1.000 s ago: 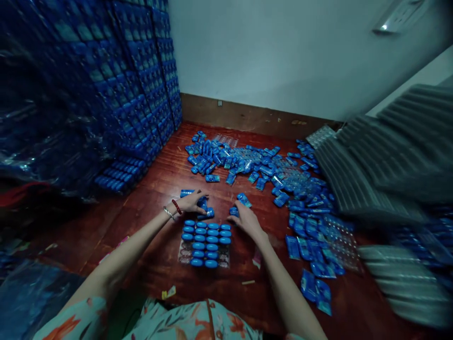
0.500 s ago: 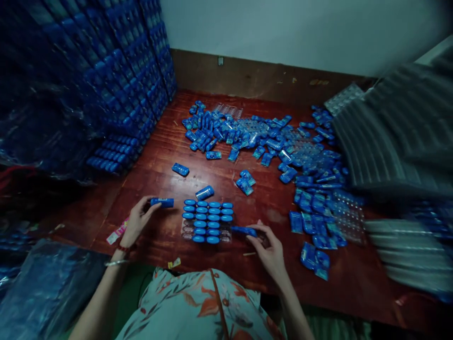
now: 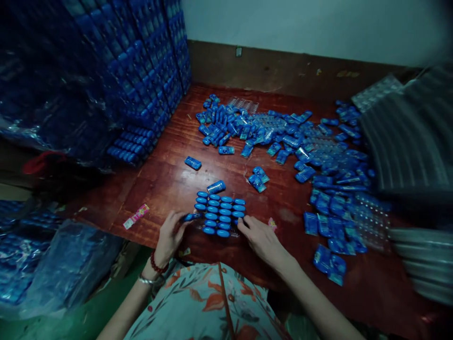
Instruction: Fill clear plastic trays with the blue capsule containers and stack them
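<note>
In front of me a block of small blue packs (image 3: 218, 212) stands in rows, oval ends up, on a clear bumpy plastic tray (image 3: 234, 233). My left hand (image 3: 171, 231), on the tray's left side, pinches one blue pack (image 3: 191, 217) lying lengthwise toward the rows. On the opposite side my right hand (image 3: 258, 233) has its fingertips closed against the right edge of the rows. Only a sliver of the blue pack at those fingertips shows. Just behind the block lies a loose blue pack (image 3: 216, 187), tilted on the table (image 3: 159, 189).
A heap of blue packs (image 3: 247, 127) mixed with clear trays spreads across the back and right. Tall stacked blue packs (image 3: 148, 61) in plastic wrap rise at left. Nested clear trays (image 3: 417, 137) stand at right. A pink wrapper (image 3: 136, 216) lies left of my left hand.
Both hands have come inward to the tray's sides, each bringing its blue pack to the rows. The camera view has shifted, so the scene sits further right at the back.
</note>
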Motion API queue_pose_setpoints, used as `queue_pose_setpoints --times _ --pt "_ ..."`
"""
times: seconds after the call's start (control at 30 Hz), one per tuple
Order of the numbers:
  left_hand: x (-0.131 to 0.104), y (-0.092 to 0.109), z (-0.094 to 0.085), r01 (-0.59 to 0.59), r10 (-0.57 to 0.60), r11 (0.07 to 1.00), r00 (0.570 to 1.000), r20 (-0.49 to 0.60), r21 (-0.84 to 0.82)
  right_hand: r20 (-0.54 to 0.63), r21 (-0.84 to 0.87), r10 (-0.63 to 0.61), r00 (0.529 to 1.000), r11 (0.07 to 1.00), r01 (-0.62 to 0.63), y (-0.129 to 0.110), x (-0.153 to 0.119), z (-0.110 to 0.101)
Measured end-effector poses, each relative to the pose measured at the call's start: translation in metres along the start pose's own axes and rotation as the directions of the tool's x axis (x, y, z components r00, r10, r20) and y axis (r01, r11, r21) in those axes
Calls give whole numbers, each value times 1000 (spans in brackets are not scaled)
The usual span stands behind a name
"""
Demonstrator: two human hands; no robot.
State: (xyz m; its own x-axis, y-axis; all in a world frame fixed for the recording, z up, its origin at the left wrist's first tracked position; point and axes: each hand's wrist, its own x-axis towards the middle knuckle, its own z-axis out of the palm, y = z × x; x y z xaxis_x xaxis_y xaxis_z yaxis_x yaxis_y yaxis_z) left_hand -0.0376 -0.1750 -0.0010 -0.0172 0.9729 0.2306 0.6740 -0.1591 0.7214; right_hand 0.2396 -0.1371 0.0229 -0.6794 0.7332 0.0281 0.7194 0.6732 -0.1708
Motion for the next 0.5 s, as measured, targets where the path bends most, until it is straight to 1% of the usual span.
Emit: queue_pose_setpoints --times 0.03,0.1,0.13,0.2,0.27,0.33,0.4,0.47,0.5 --pt "3 -1 2 -54 53 998 997 48 26 7 -25 -25 1000 999 25 -1 3 0" --pt "7 -5 5 -160 146 984 976 160 79 3 -52 -66 998 996 66 -3 8 1" --pt "9 -7 5 -211 187 972 961 203 106 -4 -57 -74 997 996 73 -3 9 3" --pt "12 -9 6 -301 255 940 933 255 163 -29 -79 -60 998 995 57 -3 10 5" --pt "16 -8 6 -366 291 903 907 305 227 -78 -120 -45 996 992 35 -4 7 8" --pt "20 -4 6 -415 298 865 877 376 283 -151 -146 -22 988 989 -1 -7 4 10" --pt "23 1 7 -459 296 832 842 451 312 -224 -105 3 975 994 -27 -8 2 13" --pt "25 4 7 -493 301 810 815 496 319 -300 30 64 952 998 -58 -2 3 17" --pt "25 4 6 -505 308 802 808 502 320 -347 125 131 929 988 -93 4 5 18"
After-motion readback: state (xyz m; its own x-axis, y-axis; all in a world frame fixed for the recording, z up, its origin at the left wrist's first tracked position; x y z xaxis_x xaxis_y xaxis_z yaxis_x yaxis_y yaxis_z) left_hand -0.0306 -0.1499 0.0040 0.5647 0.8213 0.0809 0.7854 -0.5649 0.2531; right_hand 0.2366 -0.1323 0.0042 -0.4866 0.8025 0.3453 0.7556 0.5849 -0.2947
